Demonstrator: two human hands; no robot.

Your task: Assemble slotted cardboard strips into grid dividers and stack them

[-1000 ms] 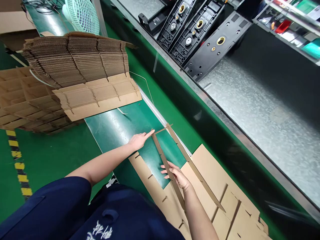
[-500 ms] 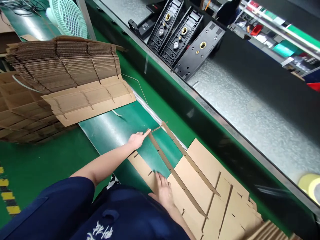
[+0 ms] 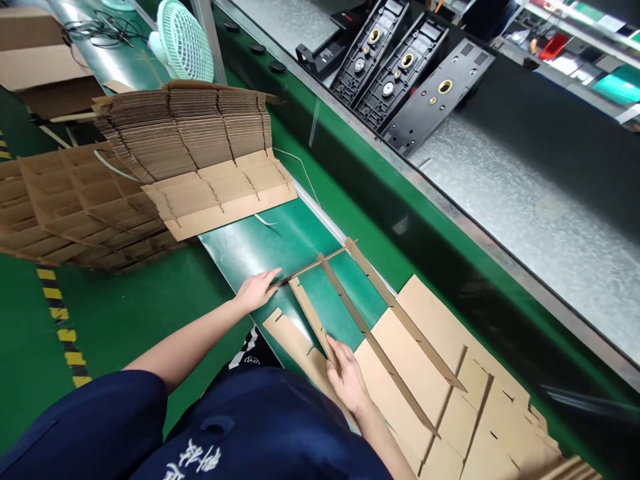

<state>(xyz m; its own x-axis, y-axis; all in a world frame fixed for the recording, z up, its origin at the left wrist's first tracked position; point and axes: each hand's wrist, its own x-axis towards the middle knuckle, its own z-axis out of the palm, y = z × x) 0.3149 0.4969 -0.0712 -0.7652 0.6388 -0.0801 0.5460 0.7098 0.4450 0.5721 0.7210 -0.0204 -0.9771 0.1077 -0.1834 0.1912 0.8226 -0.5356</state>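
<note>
Slotting of cardboard dividers seemed in hand on the green belt (image 3: 250, 247). The left hand (image 3: 257, 291) met the cross strip (image 3: 310, 267) at its end, grip unclear. The right hand (image 3: 347, 380) pinched a slotted strip (image 3: 310, 320), leaning just beside it. Seating it would likely call for matching notch to notch.

Cardboard sheets (image 3: 430, 340) beyond lower-right edge.

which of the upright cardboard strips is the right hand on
The nearest strip, closest to the person; the right hand grips its near end. The middle strip and far strip stand beyond.
</note>
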